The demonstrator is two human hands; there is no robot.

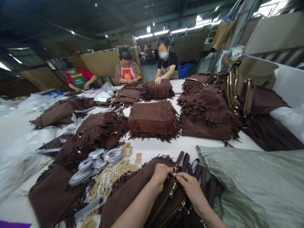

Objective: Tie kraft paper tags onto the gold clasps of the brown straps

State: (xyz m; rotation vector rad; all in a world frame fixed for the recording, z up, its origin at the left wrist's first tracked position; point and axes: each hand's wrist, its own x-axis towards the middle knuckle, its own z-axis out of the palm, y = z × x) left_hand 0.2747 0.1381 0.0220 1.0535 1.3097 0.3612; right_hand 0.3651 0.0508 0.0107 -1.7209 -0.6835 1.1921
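Note:
In the head view, brown suede-like bags (133,186) with fringe and gold zippers lie in a stack in front of me. My left hand (161,177) is closed, its fingertips on a small gold metal fitting (174,174) at the far corner of one bag. From the other side, my right hand (190,185) pinches the same fitting between thumb and forefinger. Whether it is a clasp or a ring I cannot tell. Just beyond both hands, brown straps (185,160) loop up. A gold zipper (173,191) runs below my fingers.
Left of the stack are coiled clear straps (113,155) and tan paper tags (127,167) on white strings. Grey-green plastic sheeting (256,183) covers the right side. More fringed bags (152,115) stand on the white table (152,146). Several co-workers (167,60) stand across it.

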